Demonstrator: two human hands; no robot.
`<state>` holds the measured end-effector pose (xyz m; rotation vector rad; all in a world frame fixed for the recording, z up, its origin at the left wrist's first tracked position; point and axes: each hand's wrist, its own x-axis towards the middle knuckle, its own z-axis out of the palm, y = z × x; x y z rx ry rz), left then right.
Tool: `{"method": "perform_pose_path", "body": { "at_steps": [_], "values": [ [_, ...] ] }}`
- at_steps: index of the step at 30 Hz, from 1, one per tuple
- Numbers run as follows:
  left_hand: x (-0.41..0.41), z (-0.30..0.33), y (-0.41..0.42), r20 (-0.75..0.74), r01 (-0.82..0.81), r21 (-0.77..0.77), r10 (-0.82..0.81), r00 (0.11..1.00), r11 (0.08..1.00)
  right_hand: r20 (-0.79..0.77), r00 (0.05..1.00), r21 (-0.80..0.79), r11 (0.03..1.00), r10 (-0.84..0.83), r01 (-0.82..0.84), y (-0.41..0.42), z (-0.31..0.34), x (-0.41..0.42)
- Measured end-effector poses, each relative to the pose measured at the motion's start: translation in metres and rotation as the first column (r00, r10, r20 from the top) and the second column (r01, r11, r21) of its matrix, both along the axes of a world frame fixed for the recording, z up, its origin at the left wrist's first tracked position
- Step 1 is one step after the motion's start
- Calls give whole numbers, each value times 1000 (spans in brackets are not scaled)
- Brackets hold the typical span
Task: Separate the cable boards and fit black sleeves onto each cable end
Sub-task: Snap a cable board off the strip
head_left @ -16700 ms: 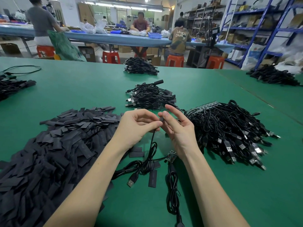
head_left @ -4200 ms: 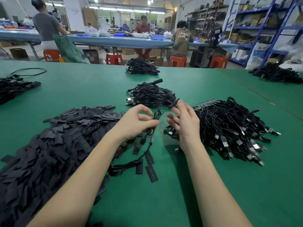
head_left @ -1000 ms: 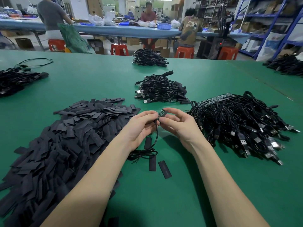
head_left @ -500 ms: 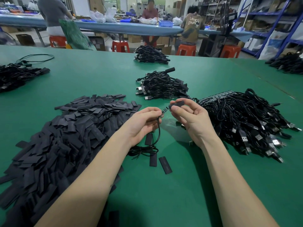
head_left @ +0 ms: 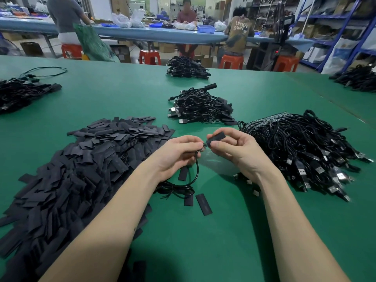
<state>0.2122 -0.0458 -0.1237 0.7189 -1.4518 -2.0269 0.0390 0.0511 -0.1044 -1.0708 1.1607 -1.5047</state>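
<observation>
So we're now bringing the black sleeve (head_left: 216, 138), pinched in our right hand (head_left: 234, 148), up to the board end (head_left: 203, 148) our left hand (head_left: 177, 153) is pinching above the desk (head_left: 203, 241) — a second ago it wasn't lined up, so sliding on looks next.

I have only the one view, from the head camera, so nothing is shared with a second. It sits above the near edge of the green table (head_left: 234, 251) and looks forward and down across it. It is close to the work: both forearms enter from the bottom edge, and the left hand (head_left: 175, 155) and right hand (head_left: 238, 149) meet near the centre of my picture. The lens is wide, so the table edges bow, and the far part of the room shows along the top: a blue bench (head_left: 158, 36) across the far side and blue shelving (head_left: 333, 27) at far right.
</observation>
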Motion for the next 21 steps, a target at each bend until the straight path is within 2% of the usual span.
{"method": "perform_pose_path", "body": {
  "at_steps": [3,7,11,15,21],
  "values": [
    [0,-1,0,37,46,-49,-44,998,998,-70,995,61,996,75,-71,6,4,-3],
    [-2,-4,1,45,32,-105,-28,999,994,-83,995,78,996,47,-41,4,4,-2],
    [-2,-6,2,68,33,-211,-18,997,977,48,996,74,994,-81,77,-1,1,-2],
    [-3,-7,4,7,8,-257,-6,1000,966,182,976,121,988,-120,99,0,6,-7],
    [-6,-7,4,-13,-60,-402,60,998,914,244,961,133,986,-128,98,1,6,-12]
  ]
}}
